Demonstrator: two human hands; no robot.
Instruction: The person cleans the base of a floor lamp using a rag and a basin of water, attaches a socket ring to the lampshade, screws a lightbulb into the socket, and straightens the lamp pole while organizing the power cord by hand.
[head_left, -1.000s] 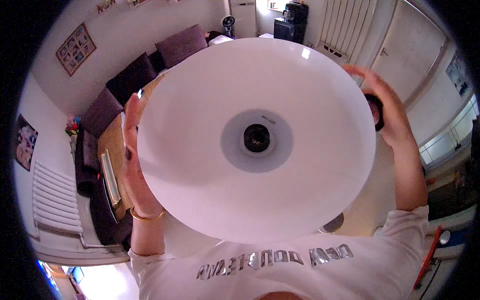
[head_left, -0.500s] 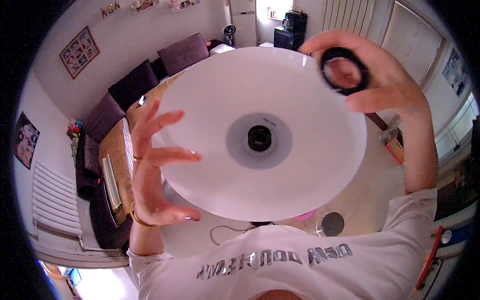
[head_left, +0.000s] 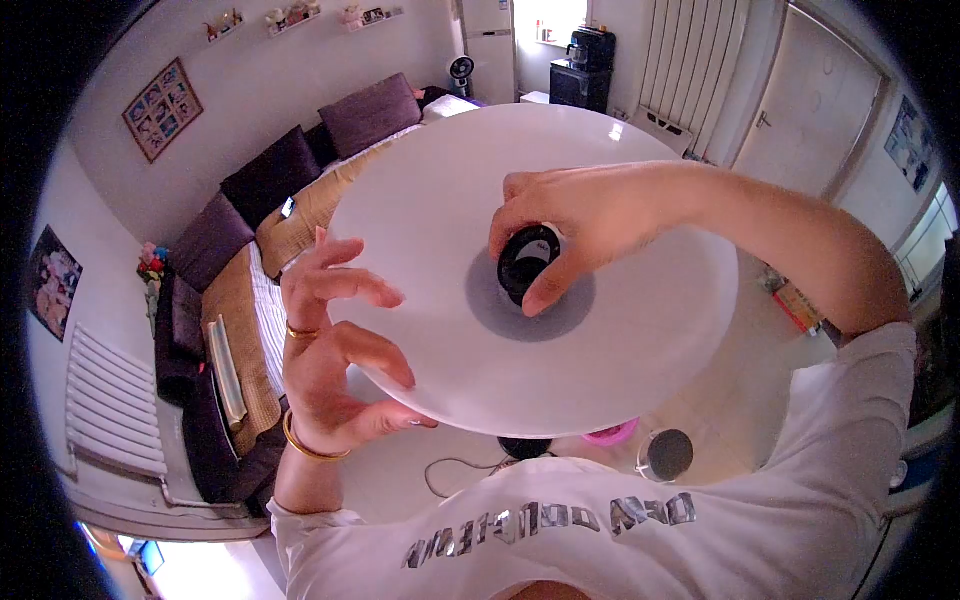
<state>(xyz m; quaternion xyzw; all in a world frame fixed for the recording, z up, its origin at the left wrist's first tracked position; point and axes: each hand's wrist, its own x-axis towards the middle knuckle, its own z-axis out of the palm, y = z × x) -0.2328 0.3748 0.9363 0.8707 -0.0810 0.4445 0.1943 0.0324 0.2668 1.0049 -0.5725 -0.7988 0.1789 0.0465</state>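
Pinches a black ring [head_left: 509, 262] between thumb and fingers of the right hand [head_left: 575, 215], at the centre of a broad white disc [head_left: 640, 350], well inside its rim. Holds the left hand [head_left: 335, 350] loosely spread at the disc's left edge; cannot tell if touching. Has open floor [head_left: 742, 372] past the lower right edge, a sofa [head_left: 235, 310] to the left.

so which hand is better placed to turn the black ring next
Probably the right hand: it holds the ring at the centre of the shade, while the left hand is out by the edge.
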